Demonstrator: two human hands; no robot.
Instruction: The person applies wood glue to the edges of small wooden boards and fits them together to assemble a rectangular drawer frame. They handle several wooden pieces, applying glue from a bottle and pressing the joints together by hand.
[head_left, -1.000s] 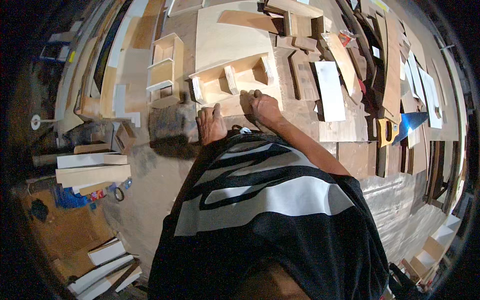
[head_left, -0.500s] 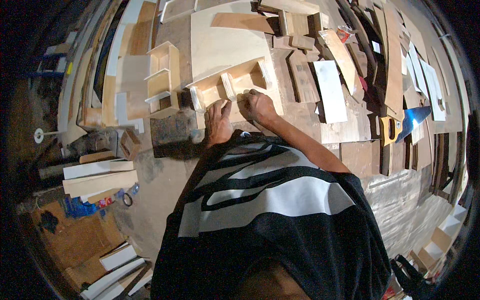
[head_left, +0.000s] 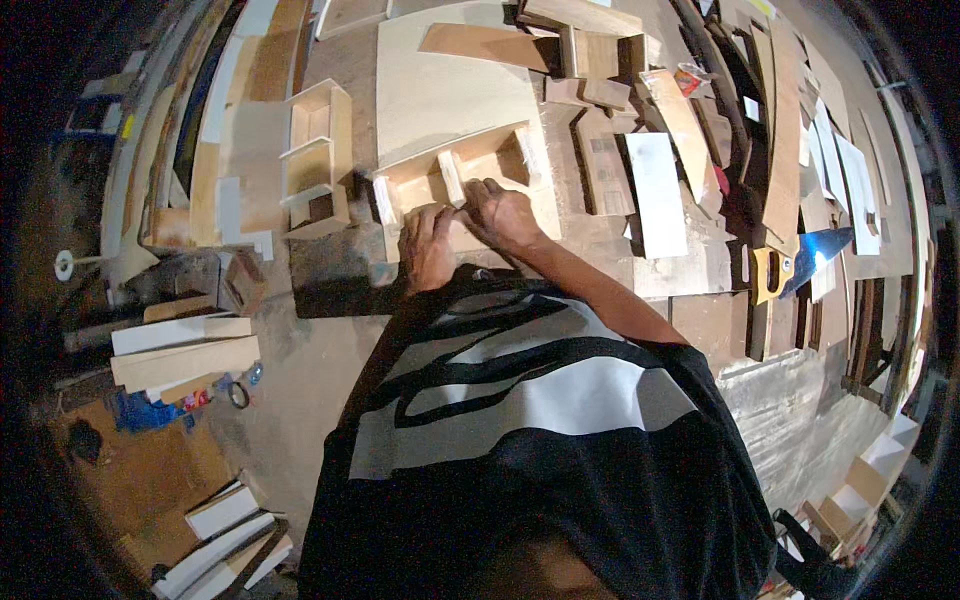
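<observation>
An open wooden box frame (head_left: pixel 415 190) with a middle divider (head_left: pixel 452 177) and two compartments lies on a large pale plywood sheet (head_left: pixel 440 85). My left hand (head_left: pixel 428 250) rests at the near side of its left compartment, fingers close beside one another and reaching forward over the pale wood. Just right of it, my right hand (head_left: pixel 503 218) has its fingers curled in by the near end of the divider. Whatever those fingers pinch, if anything, is hidden. Both hands nearly touch.
Left of the sheet stands another divided wooden box (head_left: pixel 318 155). A handsaw with a yellow handle (head_left: pixel 770 275) lies at the right, among stacked boards. Near it is a white panel (head_left: pixel 657 195). More offcuts (head_left: pixel 185 355) lie at the lower left.
My right hand has shifted slightly left and nearer, closing toward the left hand at the divider. The left fingers are drawn closer to each other. The whole view has shifted slightly.
</observation>
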